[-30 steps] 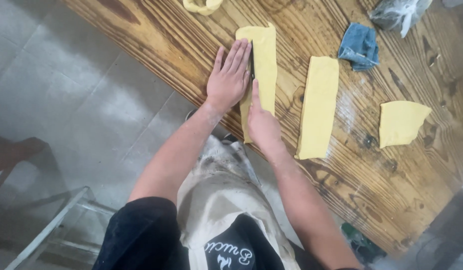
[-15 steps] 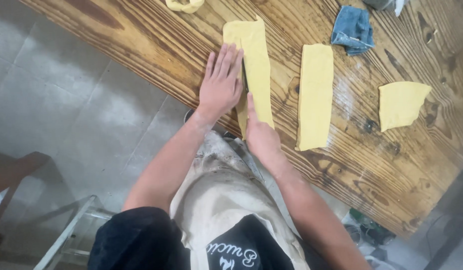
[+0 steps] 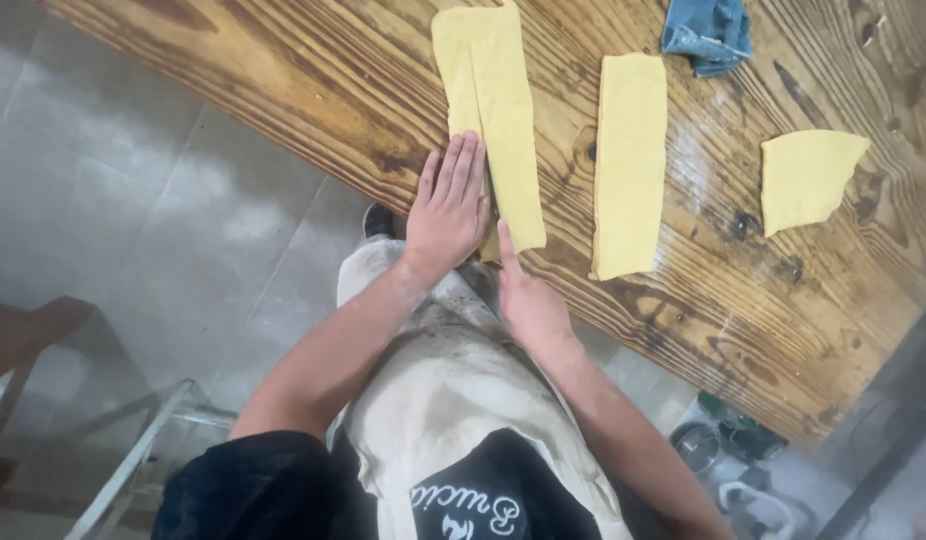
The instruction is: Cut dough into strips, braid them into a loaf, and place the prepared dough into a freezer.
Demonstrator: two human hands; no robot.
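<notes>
The left hand (image 3: 448, 205) lies flat, palm down, at the middle of the frame, its fingers (image 3: 461, 165) straight and close together, pressing the near left edge of a long yellow cloth (image 3: 493, 110) onto the wooden tabletop (image 3: 283, 90); the right hand (image 3: 528, 300) sits just below and right of it at the tabletop's near edge, one finger stretched up along the cloth's lower end, though whether the other fingers pinch the cloth cannot be told, since they curl out of sight; the cloth runs from the top centre of the frame down toward both hands, folded lengthwise with a crease along its middle, its lower corner reaching the tabletop's edge; a second yellow strip (image 3: 628, 165) lies just to the right, roughly parallel and apart from the first; further right, well apart, rests a smaller yellow piece (image 3: 808, 178) with an uneven outline; a crumpled blue rag (image 3: 711, 32) lies at the top right, near the upper end of the strip; the tabletop slants from upper left to lower right, glossy with dark knots; below it a pale tiled floor (image 3: 153, 210) fills the left of the frame; a metal frame (image 3: 133, 460) shows at the lower left; dark objects too blurred to identify sit at the lower right.
</notes>
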